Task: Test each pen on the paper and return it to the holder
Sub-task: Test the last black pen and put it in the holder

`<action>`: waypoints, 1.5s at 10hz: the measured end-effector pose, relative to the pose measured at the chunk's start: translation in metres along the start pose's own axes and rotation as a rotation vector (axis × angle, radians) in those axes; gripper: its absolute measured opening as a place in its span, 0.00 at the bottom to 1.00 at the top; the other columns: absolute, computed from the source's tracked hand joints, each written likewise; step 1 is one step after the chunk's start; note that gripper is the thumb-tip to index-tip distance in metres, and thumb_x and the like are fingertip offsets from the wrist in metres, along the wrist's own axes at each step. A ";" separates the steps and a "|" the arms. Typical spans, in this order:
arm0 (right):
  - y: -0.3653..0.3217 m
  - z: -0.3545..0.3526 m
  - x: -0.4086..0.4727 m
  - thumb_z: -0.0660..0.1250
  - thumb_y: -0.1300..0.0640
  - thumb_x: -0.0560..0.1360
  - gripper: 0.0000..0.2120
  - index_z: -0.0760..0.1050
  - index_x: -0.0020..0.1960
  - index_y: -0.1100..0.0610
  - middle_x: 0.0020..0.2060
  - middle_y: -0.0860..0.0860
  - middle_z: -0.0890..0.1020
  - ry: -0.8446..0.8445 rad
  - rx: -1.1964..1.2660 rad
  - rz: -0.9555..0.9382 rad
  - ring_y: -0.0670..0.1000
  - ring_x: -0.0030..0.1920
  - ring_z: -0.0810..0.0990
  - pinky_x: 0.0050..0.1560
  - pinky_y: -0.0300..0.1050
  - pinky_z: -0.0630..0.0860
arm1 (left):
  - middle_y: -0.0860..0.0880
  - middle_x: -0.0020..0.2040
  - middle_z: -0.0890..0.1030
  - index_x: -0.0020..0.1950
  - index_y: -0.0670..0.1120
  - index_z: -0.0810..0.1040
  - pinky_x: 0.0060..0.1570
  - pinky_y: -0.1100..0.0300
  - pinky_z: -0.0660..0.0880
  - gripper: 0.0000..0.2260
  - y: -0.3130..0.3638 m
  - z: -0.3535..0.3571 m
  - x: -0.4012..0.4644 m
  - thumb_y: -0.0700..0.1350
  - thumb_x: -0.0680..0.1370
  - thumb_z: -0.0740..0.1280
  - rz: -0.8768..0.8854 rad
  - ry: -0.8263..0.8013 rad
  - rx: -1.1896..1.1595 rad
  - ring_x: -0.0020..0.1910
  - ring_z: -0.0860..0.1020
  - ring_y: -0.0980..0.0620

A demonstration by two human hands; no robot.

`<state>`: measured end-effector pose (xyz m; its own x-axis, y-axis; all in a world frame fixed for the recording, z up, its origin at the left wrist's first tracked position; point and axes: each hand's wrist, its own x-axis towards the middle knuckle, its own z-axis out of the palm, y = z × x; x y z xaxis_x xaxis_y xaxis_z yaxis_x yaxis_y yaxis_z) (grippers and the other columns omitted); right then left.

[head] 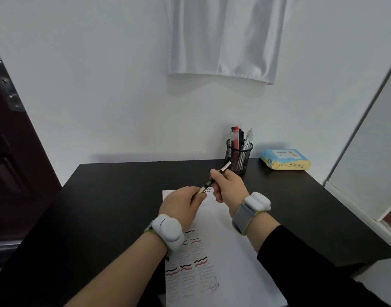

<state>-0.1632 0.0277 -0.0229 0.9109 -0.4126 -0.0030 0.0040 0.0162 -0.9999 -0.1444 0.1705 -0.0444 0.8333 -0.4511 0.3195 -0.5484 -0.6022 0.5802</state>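
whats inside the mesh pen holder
The mesh holder holds a red pen, a black pen and a clear pen, standing upright. Their lower ends are blurred behind the mesh; an exact count is uncertain.

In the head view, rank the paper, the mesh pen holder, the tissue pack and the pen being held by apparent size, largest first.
1. paper, though it lies nearest the camera
2. tissue pack and mesh pen holder: too alike to rank
3. pen, partly hidden by both hands
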 end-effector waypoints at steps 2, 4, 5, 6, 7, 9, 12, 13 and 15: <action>0.000 0.011 0.011 0.61 0.57 0.80 0.13 0.69 0.37 0.58 0.25 0.52 0.64 0.055 0.045 0.213 0.46 0.19 0.58 0.20 0.35 0.56 | 0.51 0.41 0.79 0.52 0.49 0.80 0.46 0.52 0.76 0.11 0.006 -0.004 -0.002 0.52 0.81 0.60 -0.062 -0.025 0.035 0.41 0.77 0.51; 0.004 0.020 0.020 0.59 0.58 0.80 0.15 0.67 0.34 0.57 0.19 0.48 0.62 0.045 0.144 0.345 0.45 0.17 0.57 0.21 0.31 0.53 | 0.52 0.32 0.74 0.47 0.48 0.81 0.36 0.58 0.71 0.12 0.006 -0.017 0.005 0.51 0.81 0.60 -0.149 -0.091 0.037 0.32 0.72 0.51; 0.006 0.031 0.028 0.59 0.58 0.80 0.15 0.67 0.33 0.57 0.17 0.48 0.62 0.059 0.148 0.397 0.45 0.15 0.57 0.21 0.29 0.54 | 0.51 0.31 0.75 0.45 0.49 0.80 0.32 0.60 0.69 0.12 0.006 -0.022 0.009 0.51 0.80 0.61 -0.202 -0.109 0.078 0.31 0.73 0.51; 0.003 0.041 0.035 0.59 0.58 0.80 0.16 0.68 0.33 0.58 0.16 0.48 0.63 0.066 0.139 0.402 0.45 0.14 0.58 0.20 0.29 0.56 | 0.51 0.30 0.74 0.42 0.49 0.80 0.30 0.61 0.65 0.13 0.005 -0.027 0.014 0.52 0.80 0.60 -0.225 -0.083 0.158 0.31 0.73 0.50; -0.001 0.048 0.039 0.58 0.58 0.81 0.17 0.67 0.34 0.58 0.14 0.48 0.62 0.036 0.156 0.426 0.45 0.13 0.58 0.20 0.28 0.56 | 0.50 0.30 0.74 0.42 0.47 0.81 0.30 0.61 0.66 0.13 0.001 -0.033 0.019 0.51 0.80 0.62 -0.265 -0.081 0.125 0.30 0.72 0.49; -0.002 0.061 0.048 0.58 0.60 0.80 0.16 0.66 0.33 0.58 0.13 0.48 0.62 0.050 0.147 0.443 0.45 0.11 0.58 0.18 0.27 0.57 | 0.50 0.28 0.73 0.39 0.46 0.81 0.27 0.62 0.63 0.14 0.000 -0.040 0.024 0.50 0.79 0.62 -0.312 -0.075 0.155 0.28 0.71 0.50; -0.001 0.066 0.061 0.55 0.60 0.79 0.15 0.62 0.34 0.55 0.31 0.52 0.66 0.033 -0.128 0.290 0.50 0.30 0.64 0.32 0.41 0.63 | 0.48 0.37 0.79 0.46 0.47 0.81 0.34 0.58 0.69 0.12 0.008 -0.039 0.030 0.50 0.80 0.60 -0.287 -0.064 0.381 0.34 0.75 0.48; 0.005 0.029 0.081 0.54 0.60 0.81 0.17 0.57 0.34 0.52 0.33 0.49 0.63 0.131 -0.230 0.286 0.44 0.31 0.62 0.22 0.32 0.65 | 0.48 0.41 0.80 0.47 0.46 0.79 0.36 0.58 0.69 0.13 0.005 -0.046 0.020 0.50 0.81 0.58 -0.250 -0.034 0.460 0.37 0.74 0.48; -0.017 -0.053 0.087 0.55 0.60 0.79 0.16 0.59 0.33 0.54 0.13 0.47 0.62 0.306 0.123 0.314 0.44 0.12 0.56 0.18 0.27 0.55 | 0.50 0.45 0.81 0.51 0.49 0.82 0.44 0.57 0.72 0.14 -0.040 -0.069 -0.008 0.54 0.81 0.58 -0.220 0.042 0.309 0.44 0.77 0.50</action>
<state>-0.1054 -0.0566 -0.0069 0.7120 -0.6201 -0.3293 -0.1877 0.2838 -0.9403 -0.1249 0.2436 -0.0186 0.9320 -0.2657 0.2466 -0.3461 -0.8545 0.3874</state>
